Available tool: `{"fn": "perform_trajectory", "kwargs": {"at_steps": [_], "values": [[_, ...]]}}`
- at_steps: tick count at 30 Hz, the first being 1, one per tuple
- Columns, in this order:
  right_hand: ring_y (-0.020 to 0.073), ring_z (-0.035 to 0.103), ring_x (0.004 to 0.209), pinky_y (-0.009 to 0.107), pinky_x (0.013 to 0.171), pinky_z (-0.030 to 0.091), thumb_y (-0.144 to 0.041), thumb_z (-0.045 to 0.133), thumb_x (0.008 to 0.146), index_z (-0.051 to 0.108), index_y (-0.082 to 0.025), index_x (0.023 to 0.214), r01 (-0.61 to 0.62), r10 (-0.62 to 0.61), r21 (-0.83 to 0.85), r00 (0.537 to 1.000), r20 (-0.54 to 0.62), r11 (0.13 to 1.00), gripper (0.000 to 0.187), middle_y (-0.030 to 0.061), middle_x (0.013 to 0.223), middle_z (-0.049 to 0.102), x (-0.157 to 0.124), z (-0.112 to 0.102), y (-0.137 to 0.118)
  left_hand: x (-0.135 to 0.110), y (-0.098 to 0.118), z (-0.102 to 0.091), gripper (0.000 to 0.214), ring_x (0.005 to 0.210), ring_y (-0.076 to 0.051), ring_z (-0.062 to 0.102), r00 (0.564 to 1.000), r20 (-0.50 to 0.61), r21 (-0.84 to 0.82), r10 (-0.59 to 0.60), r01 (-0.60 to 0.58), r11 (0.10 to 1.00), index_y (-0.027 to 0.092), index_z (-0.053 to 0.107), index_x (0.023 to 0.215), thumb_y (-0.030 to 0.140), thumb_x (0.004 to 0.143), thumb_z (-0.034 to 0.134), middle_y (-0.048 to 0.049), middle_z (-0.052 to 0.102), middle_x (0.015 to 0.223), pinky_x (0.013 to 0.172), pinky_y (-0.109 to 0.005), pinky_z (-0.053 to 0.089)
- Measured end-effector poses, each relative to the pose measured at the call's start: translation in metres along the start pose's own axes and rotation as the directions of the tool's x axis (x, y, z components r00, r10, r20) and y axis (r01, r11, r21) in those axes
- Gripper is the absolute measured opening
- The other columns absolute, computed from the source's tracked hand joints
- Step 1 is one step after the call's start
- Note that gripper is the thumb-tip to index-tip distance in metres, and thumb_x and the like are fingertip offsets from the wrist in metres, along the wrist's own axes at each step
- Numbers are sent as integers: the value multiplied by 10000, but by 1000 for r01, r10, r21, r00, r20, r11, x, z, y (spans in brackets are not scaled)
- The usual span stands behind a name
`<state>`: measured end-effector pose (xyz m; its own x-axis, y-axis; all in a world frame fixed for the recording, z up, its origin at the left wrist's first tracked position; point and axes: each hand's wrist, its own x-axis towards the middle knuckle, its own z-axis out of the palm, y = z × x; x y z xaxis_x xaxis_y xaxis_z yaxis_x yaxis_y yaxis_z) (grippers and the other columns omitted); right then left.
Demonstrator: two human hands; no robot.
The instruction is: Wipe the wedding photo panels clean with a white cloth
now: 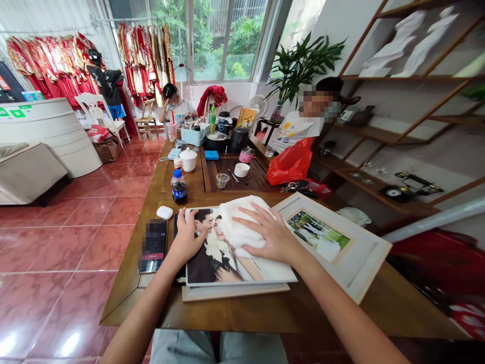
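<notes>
A large wedding photo [212, 260] lies on the wooden table [265, 308], stacked on a frame-like board. My left hand [187, 237] rests on the photo's left edge, fingers curled over it. A folded white cloth [238, 217] lies on the photo's upper right part, and my right hand [271, 235] presses flat on it with fingers spread. A white picture frame [359, 258] with another wedding picture lies just to the right.
A phone [153, 245] and a small white case [164, 212] lie left of the photo. Behind stand a cola bottle [179, 187], a white lidded cup [188, 159], a tea tray, pots and a red bag [290, 164]. A person [299, 126] sits at the right; another sits at the far end.
</notes>
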<state>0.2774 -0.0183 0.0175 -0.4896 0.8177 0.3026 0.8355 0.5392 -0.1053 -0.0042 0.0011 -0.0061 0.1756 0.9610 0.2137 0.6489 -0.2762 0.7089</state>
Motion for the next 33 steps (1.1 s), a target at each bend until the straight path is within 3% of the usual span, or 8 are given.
{"fn": "perform_trajectory", "kwargs": {"at_steps": [8,14,17,26,29,33], "values": [[412,315,1507,667,1154,251,-501,676,809,507,-399,1508,16,-16,-6,999,-30,1000,727,43,1601,464,-39,-1,-20,0,-4,4,555,1574,-344,179,999,-45,-17,15,-16,1000,215,370,1433,308,938,602,-205,252,1575,1247,-562,245],[420,340,1492,662,1149,248,-496,685,784,522,-398,1492,18,-19,-26,998,-53,1000,733,39,1588,480,-66,-3,-28,-1,-1,1,558,1572,-331,185,1000,-19,-18,18,-18,1000,206,390,1432,295,926,609,-197,255,1560,1257,-527,237],[413,340,1494,662,1137,271,-501,671,805,525,-401,1487,-5,3,-27,999,-45,1000,705,40,1580,492,-58,-2,-23,0,-2,0,553,1564,-332,196,999,-25,-8,30,-30,1000,214,411,1424,296,919,622,-190,274,1535,1253,-532,243],[408,351,1485,686,1110,326,-522,625,869,536,-405,1475,-114,112,-23,992,-56,993,624,38,1568,507,-1,7,2,0,-6,4,505,1542,-346,230,998,-60,-11,6,-6,1000,229,455,1390,306,920,623,-177,304,1498,1230,-568,272],[393,339,1495,667,1125,316,-521,614,884,526,-395,1485,-102,100,-29,992,-75,994,620,41,1576,498,-4,7,-1,0,-5,5,527,1541,-363,228,997,-73,4,-7,8,1000,225,455,1407,320,918,629,-184,294,1512,1227,-575,271],[400,331,1499,666,1135,286,-530,626,870,524,-397,1486,-99,96,-36,993,-76,994,639,42,1585,486,-29,4,-12,-1,-4,5,584,1540,-382,224,998,-62,24,-20,21,999,200,434,1448,342,917,632,-202,269,1538,1232,-577,259]]}}
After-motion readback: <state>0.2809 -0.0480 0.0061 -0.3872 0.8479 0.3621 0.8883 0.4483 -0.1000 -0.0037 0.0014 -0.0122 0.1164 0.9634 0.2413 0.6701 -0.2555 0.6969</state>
